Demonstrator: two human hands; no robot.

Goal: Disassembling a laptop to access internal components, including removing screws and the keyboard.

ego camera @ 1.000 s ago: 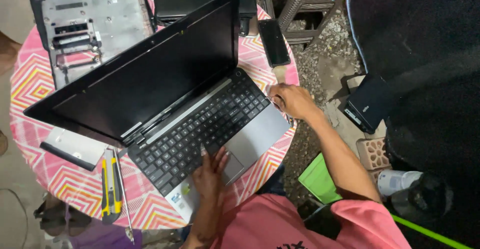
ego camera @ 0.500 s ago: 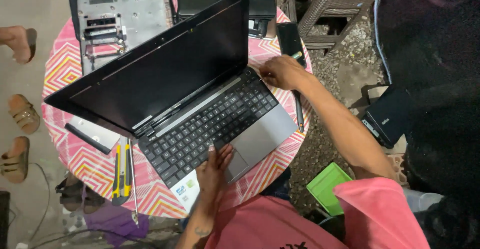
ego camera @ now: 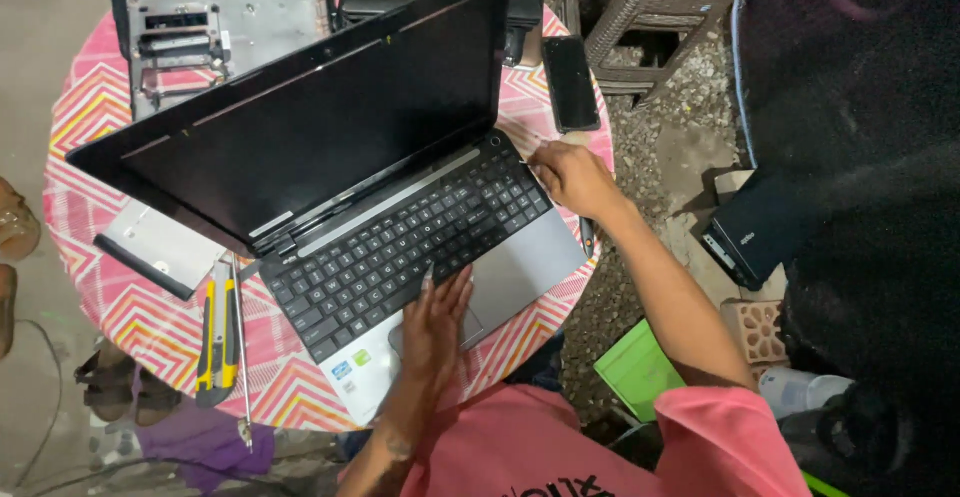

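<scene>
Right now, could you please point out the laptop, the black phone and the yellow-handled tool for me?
Laptop [ego camera: 300,127], head view, middle of its dark screen.
Black phone [ego camera: 570,82], head view, centre of its face.
Yellow-handled tool [ego camera: 218,342], head view, on its handle.

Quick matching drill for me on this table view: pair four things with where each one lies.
Things:
1. left hand
2. right hand
3. black phone
4. yellow-handled pliers

Places:
A. at the right edge of the open laptop's keyboard
B. on the patterned tablecloth, left of the laptop's front corner
C. flat on the touchpad and palm rest
D. near the table's right rim, beyond the right hand

Pairs: 1-C, 2-A, 3-D, 4-B
</scene>
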